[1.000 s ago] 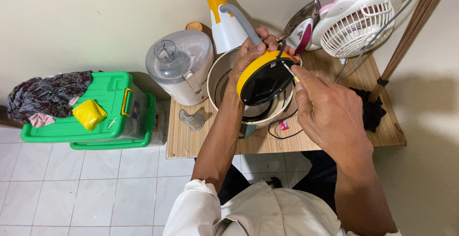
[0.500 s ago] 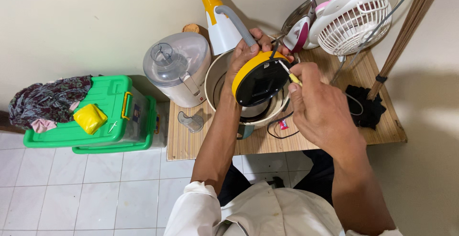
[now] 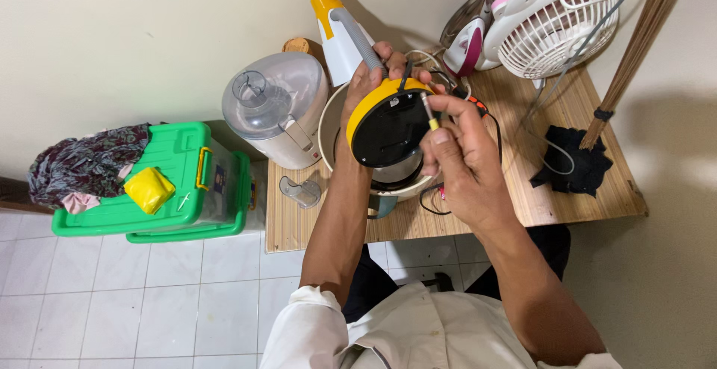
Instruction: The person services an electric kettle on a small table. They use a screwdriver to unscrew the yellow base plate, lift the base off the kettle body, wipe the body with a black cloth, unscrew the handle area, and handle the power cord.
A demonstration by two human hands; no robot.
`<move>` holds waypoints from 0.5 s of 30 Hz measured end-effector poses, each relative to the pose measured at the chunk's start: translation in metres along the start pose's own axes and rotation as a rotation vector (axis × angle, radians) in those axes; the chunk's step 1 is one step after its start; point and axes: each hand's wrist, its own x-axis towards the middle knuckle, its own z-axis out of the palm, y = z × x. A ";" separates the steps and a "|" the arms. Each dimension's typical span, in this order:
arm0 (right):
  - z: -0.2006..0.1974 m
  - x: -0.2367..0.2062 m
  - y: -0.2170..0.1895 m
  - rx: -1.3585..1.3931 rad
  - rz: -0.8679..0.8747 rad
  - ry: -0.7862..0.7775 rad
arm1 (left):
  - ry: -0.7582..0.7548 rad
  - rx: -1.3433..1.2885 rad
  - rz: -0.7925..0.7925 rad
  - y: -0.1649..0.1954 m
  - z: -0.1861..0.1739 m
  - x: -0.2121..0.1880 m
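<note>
A white tiled floor and a plain cream wall frame a low wooden table (image 3: 567, 190) crowded with small appliances. At the far left, on the floor, a green plastic storage box (image 3: 187, 190) carries a heap of dark patterned cloth (image 3: 82, 163) and a small yellow bundle (image 3: 149, 188). Just beside it, at the table's left end, stands a white food processor (image 3: 287, 115) with a clear lid, and a small clear cup (image 3: 300, 192) lies in front of it.

Over the middle of the table the left hand (image 3: 370, 78) is wrapped around the far rim of a round appliance (image 3: 388, 126) with a yellow edge and a black underside, holding it tilted up above a cream pot (image 3: 332, 141). Behind it rises a white kettle (image 3: 340, 29) with a yellow top and grey handle. The right hand (image 3: 463, 163) pinches a thin screwdriver (image 3: 428, 111) with a yellow grip between fingers and thumb, its tip against the black underside.

Further right sit a pink and white iron (image 3: 467, 40), a white fan (image 3: 556, 22), a black cloth (image 3: 575, 163) and a broom (image 3: 642, 36) leaning at the wall.
</note>
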 end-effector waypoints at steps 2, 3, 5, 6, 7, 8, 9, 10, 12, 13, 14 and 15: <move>0.002 0.000 0.000 0.028 -0.085 -0.067 | -0.001 0.007 0.009 0.001 -0.002 -0.001; 0.003 0.000 -0.001 0.042 -0.126 -0.100 | -0.002 0.009 0.013 0.001 -0.003 -0.003; 0.004 0.000 -0.002 0.016 -0.104 -0.104 | -0.012 0.016 0.022 0.002 -0.006 -0.003; 0.004 0.000 -0.002 0.003 -0.093 -0.105 | -0.017 0.019 0.026 0.002 -0.007 -0.003; 0.005 0.000 -0.002 0.040 -0.100 -0.122 | -0.013 0.016 0.031 0.002 -0.008 -0.004; 0.005 0.001 -0.003 0.077 -0.107 -0.139 | -0.009 0.013 0.037 0.003 -0.009 -0.005; 0.006 0.001 -0.003 0.113 -0.114 -0.155 | -0.006 0.009 0.042 0.003 -0.009 -0.006; 0.006 0.001 -0.003 0.118 -0.075 -0.150 | -0.020 0.010 0.039 0.003 -0.010 -0.005; 0.007 0.001 -0.003 0.129 0.004 -0.139 | -0.047 0.013 0.032 0.004 -0.012 -0.004; 0.007 0.001 -0.003 0.129 0.020 -0.129 | -0.050 0.011 0.035 0.004 -0.013 -0.004; 0.008 0.001 -0.004 0.129 0.037 -0.119 | -0.053 0.009 0.037 0.004 -0.014 -0.003; 0.008 0.002 -0.004 0.128 0.053 -0.110 | -0.056 0.007 0.041 0.004 -0.015 -0.003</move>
